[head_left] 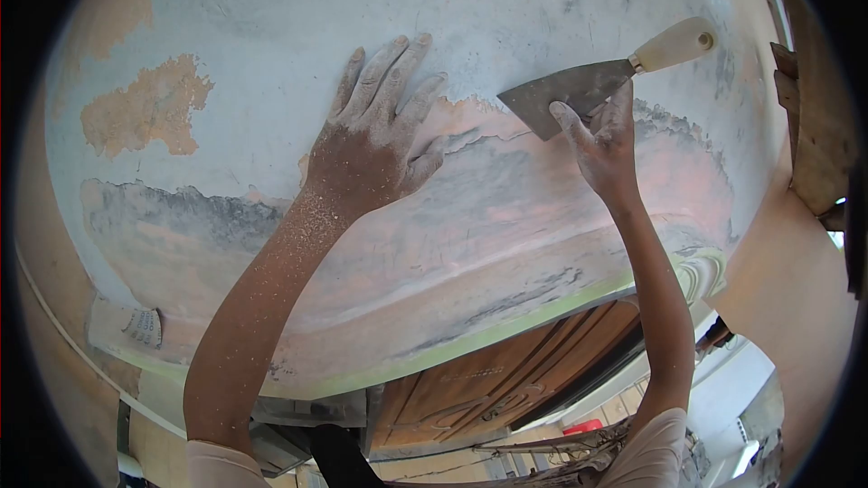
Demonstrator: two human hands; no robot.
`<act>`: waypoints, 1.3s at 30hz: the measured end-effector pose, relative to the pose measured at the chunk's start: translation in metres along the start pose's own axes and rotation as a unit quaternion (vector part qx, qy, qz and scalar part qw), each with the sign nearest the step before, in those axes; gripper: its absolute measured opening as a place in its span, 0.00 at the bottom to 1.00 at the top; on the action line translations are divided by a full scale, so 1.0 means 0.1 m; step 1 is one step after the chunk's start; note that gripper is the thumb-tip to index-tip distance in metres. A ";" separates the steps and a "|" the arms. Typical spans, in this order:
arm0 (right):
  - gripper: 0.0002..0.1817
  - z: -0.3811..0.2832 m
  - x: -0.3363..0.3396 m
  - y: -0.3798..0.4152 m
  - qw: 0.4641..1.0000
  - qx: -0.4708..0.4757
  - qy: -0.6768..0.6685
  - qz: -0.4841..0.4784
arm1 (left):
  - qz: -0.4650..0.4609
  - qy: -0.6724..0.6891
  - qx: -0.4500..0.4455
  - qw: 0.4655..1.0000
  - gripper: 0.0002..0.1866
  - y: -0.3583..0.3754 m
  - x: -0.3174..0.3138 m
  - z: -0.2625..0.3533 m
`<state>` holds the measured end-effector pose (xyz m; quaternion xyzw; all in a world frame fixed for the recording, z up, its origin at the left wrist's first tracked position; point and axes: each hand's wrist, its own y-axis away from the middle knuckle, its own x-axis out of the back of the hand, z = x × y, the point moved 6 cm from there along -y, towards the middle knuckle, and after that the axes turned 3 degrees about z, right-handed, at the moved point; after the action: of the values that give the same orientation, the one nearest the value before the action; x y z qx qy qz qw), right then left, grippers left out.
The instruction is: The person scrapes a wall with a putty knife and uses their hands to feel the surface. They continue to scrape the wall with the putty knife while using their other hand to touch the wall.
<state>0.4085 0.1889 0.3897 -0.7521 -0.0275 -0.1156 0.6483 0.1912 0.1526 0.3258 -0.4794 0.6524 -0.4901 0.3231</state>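
My left hand (371, 140) lies flat on the pale blue painted wall (271, 9), its fingers spread and coated in white dust. To its right, my right hand (606, 145) grips a putty knife (570, 90) by its metal blade, thumb on the near face. The knife's cream handle points up and right, and the blade's wide edge is down-left, close to the wall. Between and below the hands runs a broken paint edge, with a scraped pinkish and grey patch (506, 185) beneath it. Dust and flakes cover my left forearm.
A bare tan patch (149, 108) shows at left. A folded piece of sandpaper (143, 328) rests on the ledge at lower left. Below is a curved moulding with a light green edge (398, 370), above a carved wooden door (506, 370). Wooden boards (818, 117) stand at far right.
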 end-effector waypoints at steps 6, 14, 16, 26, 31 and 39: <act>0.23 0.09 0.00 0.19 0.999 -0.030 -0.032 0.021 | -0.054 -0.013 -0.025 0.998 0.32 0.03 -0.07 0.06; 0.22 0.09 -0.11 0.25 1.000 -0.016 0.019 -0.016 | -0.048 -0.015 -0.032 0.998 0.34 0.06 -0.07 0.07; 0.23 0.15 -0.06 0.21 1.000 -0.013 0.001 0.005 | -0.044 -0.013 -0.034 0.998 0.34 0.06 -0.07 0.06; 0.25 0.00 -0.27 0.12 0.998 -0.010 0.041 -0.056 | 0.027 -0.010 0.011 1.000 0.32 0.11 -0.02 0.01; 0.27 0.01 -0.43 0.08 0.987 0.020 0.107 -0.114 | 0.045 0.008 0.034 0.998 0.29 0.14 0.02 -0.02; 0.24 -0.10 -0.46 0.06 0.993 0.032 0.085 -0.076 | 0.056 0.028 0.030 0.998 0.29 0.17 0.03 -0.04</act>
<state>0.3638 0.1834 0.3760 -0.7142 -0.0329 -0.2269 0.6614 0.1817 0.1521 0.3107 -0.4185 0.6716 -0.5039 0.3463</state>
